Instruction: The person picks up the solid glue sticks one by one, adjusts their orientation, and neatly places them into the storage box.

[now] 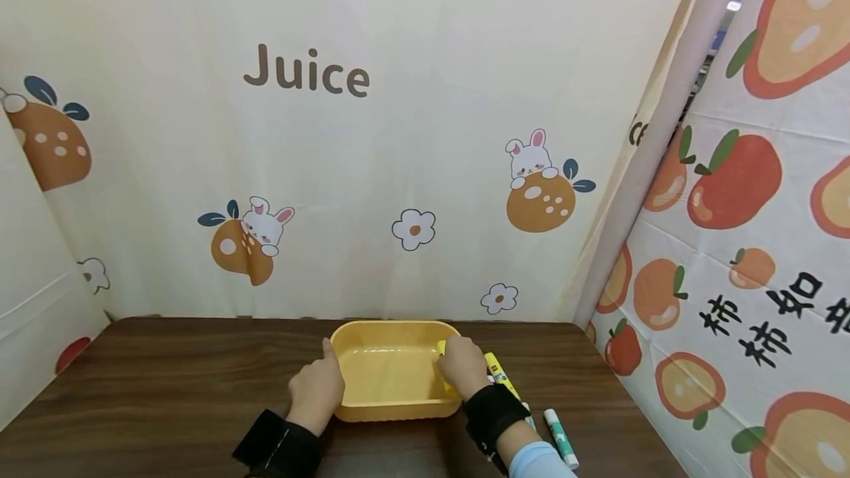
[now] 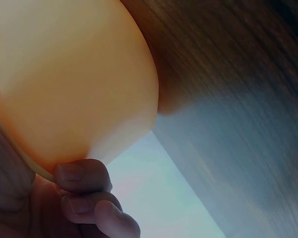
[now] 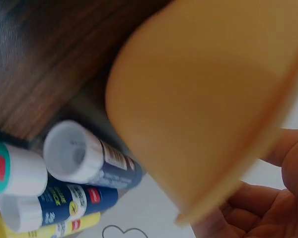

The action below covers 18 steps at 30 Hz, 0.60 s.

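Head view shows both of my hands on the yellow tray (image 1: 392, 371), which sits on the dark wooden worktop (image 1: 166, 367) at about 6 o'clock, close to me. My left hand (image 1: 317, 388) is at the tray's 9 o'clock side, thumb up along the rim and the other fingers (image 2: 84, 177) curled under its edge, as the left wrist view shows. My right hand (image 1: 463, 366) is at the 3 o'clock side, fingers curled over the rim; the right wrist view shows the rim passing between palm and fingers (image 3: 248, 198), so both hands grip the tray rather than hang wide.

Judging by the wrist views, the tray may be tilted or just lifted, but I cannot tell for sure. Its inside looks empty. The glue sticks (image 3: 84, 163) lie in a small cluster on the worktop just beside the tray at 3 o'clock, partly behind my right wrist, with one white and green stick (image 1: 561, 440) a little apart at 4 o'clock. So I judge the work barely begun: the tray is in hand, and nothing is in it yet.

Behind the worktop hangs a cream curtain (image 1: 412, 131) printed with "Juice", rabbits, oranges and flowers. At 2 o'clock a second cloth (image 1: 750, 279) carries persimmons and dark characters.
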Each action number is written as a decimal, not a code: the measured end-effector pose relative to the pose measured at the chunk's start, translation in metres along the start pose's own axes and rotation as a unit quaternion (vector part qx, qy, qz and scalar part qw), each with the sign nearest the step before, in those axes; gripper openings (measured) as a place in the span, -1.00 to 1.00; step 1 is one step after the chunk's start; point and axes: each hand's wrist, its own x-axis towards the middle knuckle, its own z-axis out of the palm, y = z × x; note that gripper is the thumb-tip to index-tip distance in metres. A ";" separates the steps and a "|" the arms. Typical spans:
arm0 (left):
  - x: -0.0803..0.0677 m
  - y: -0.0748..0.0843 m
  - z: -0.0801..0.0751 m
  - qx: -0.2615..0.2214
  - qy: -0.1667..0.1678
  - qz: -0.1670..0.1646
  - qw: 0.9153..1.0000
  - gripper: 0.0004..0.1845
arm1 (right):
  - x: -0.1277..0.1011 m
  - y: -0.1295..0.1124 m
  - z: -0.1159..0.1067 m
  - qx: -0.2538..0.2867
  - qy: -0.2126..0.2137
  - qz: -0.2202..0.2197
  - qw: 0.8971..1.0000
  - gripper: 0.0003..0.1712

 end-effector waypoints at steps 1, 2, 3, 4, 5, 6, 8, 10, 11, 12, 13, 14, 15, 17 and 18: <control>0.000 0.000 -0.001 0.000 -0.001 -0.001 1.000 -0.41 | 0.000 -0.002 0.003 -0.010 0.002 -0.001 1.000 -0.67; 0.000 0.000 -0.002 0.000 -0.003 -0.003 1.000 -0.41 | 0.000 -0.003 0.006 -0.023 0.007 -0.004 1.000 -0.65; 0.000 0.001 -0.002 0.000 -0.004 -0.003 1.000 -0.41 | 0.000 -0.005 0.008 -0.034 0.010 -0.005 0.999 -0.65; -0.001 0.001 -0.002 -0.001 -0.007 -0.002 1.000 -0.41 | -0.001 -0.005 0.011 -0.049 0.016 -0.008 0.999 -0.65; -0.001 0.001 -0.002 0.000 -0.008 -0.002 1.000 -0.40 | -0.001 -0.006 0.014 -0.066 0.026 -0.013 0.997 -0.66; -0.001 0.001 -0.002 0.000 -0.009 -0.002 1.000 -0.40 | -0.002 -0.006 0.016 -0.084 0.035 -0.019 0.996 -0.68; -0.001 0.001 -0.001 0.001 -0.010 -0.001 1.000 -0.40 | -0.003 -0.007 0.020 -0.114 0.058 -0.034 0.991 -0.72; 0.000 0.001 -0.001 0.003 -0.008 0.000 1.000 -0.40 | -0.005 -0.008 0.024 -0.133 0.084 -0.052 0.986 -0.74; 0.000 0.001 -0.001 0.004 -0.008 0.000 1.000 -0.40 | -0.006 -0.008 0.026 -0.139 0.096 -0.060 0.984 -0.75; 0.000 0.001 -0.001 0.005 -0.007 0.000 1.000 -0.40 | -0.007 -0.008 0.028 -0.146 0.105 -0.067 0.981 -0.76; 0.000 0.000 -0.001 0.005 -0.008 0.000 1.000 -0.40 | -0.008 -0.008 0.030 -0.147 0.109 -0.070 0.981 -0.76; 0.000 0.000 -0.001 0.006 -0.008 0.000 1.000 -0.40 | -0.009 -0.008 0.031 -0.149 0.112 -0.073 0.980 -0.77; -0.001 0.000 0.000 0.007 -0.008 0.000 1.000 -0.40 | -0.010 -0.007 0.033 -0.151 0.114 -0.076 0.979 -0.78; -0.001 0.000 -0.001 0.006 -0.009 -0.001 1.000 -0.40 | -0.010 -0.007 0.036 -0.150 0.110 -0.075 0.980 -0.80; -0.001 0.000 -0.001 0.007 -0.008 -0.001 1.000 -0.40 | -0.010 -0.007 0.036 -0.149 0.103 -0.072 0.981 -0.80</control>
